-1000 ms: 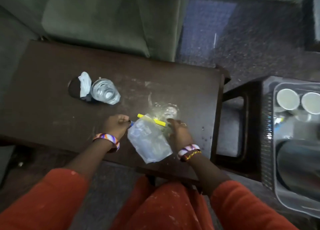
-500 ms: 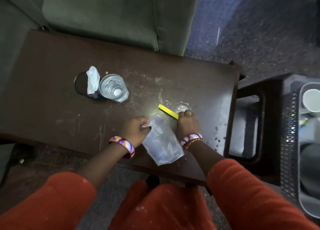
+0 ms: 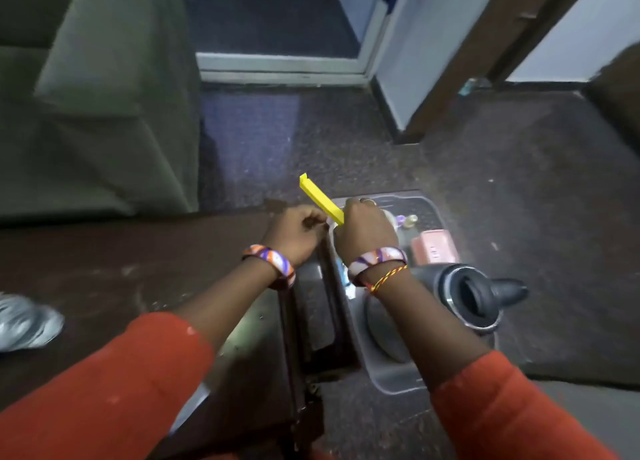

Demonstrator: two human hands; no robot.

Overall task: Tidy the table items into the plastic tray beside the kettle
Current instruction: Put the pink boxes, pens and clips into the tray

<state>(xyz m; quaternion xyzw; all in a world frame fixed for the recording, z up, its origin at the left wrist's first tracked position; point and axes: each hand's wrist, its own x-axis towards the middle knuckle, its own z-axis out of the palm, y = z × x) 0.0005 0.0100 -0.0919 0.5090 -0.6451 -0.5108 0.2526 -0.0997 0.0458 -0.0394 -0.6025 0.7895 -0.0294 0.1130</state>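
Left hand: the left hand [image 3: 300,232] is curled into a fist above the right end of the dark brown wooden table [image 3: 104,262], fingertips pinched together; what it grips is too small to tell.
Right hand: the right hand [image 3: 367,230] is closed around the near end of a bright yellow flat plastic strip [image 3: 320,198]; it hangs over the far left part of the tray.
Yellow strip: tilted, its free end pointing up and to the far left, its near end hidden in the right fist, just beside the left hand.
Tray: the clear rectangular plastic tray [image 3: 398,378] sits on the floor just right of the table.
Tray contents: a dark kettle with an open round mouth [image 3: 471,297] in the near right part; a pink rectangular packet [image 3: 434,248] beyond the kettle; small bottles [image 3: 407,221] at the far end, blurred.
Writing: dark marks on the pink packet, not legible.
Wrists: a multicoloured bangle on each [image 3: 273,264]; the right wrist also carries a red-and-yellow thread [image 3: 386,279].
Sleeves: orange-red [image 3: 114,390].
Surroundings: a green sofa [image 3: 104,96] at the far left; a crumpled silvery item [image 3: 24,321] on the table's left edge, blurred.
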